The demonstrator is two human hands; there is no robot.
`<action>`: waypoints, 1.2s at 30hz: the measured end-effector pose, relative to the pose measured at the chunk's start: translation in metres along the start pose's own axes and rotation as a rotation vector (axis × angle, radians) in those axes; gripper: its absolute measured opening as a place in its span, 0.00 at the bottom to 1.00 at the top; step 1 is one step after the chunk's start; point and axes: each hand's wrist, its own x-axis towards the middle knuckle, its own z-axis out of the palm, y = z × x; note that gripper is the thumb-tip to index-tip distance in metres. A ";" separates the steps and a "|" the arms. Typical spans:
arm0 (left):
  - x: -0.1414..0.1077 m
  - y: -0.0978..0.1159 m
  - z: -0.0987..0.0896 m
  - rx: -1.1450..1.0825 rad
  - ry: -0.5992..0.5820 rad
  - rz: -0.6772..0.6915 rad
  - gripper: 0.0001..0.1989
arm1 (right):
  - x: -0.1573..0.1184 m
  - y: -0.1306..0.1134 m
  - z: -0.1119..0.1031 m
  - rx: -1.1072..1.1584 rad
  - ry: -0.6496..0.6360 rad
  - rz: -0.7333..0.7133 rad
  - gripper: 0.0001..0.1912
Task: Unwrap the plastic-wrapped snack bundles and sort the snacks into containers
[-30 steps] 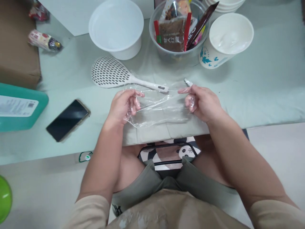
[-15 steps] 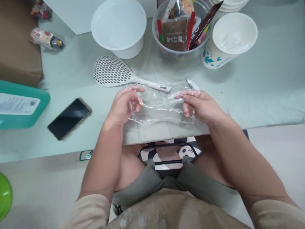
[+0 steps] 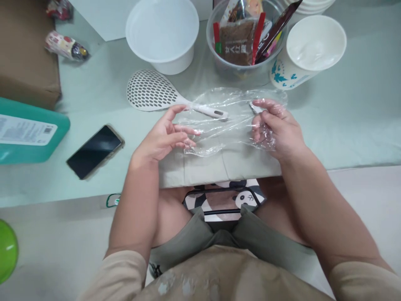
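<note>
A thin, see-through plastic bag (image 3: 221, 133) is stretched between my hands above the table's front edge. My left hand (image 3: 166, 136) has its left edge between thumb and fingers, the index finger raised apart. At the other end, my right hand (image 3: 280, 127) grips the bag with bent fingers, and film lies over its fingertips. Beneath the bag, the handle of a white slotted skimmer (image 3: 152, 90) shows through. A small metal-looking piece (image 3: 255, 108) lies by my right fingertips, partly hidden.
Along the back stand a white tub (image 3: 163, 33), a clear bowl (image 3: 214, 52) of packets and a paper cup (image 3: 294, 71). On the left are a phone (image 3: 95, 151), a teal container (image 3: 46, 150), a cardboard box (image 3: 28, 62) and a wrapped item (image 3: 65, 46).
My hands have moved farther apart, the right one going right and slightly up. The bag has spread wider and farther back between them. The whole view has shifted slightly.
</note>
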 end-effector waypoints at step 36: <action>-0.012 0.001 -0.003 -0.331 0.003 0.060 0.36 | -0.005 -0.006 -0.002 0.108 -0.067 0.004 0.13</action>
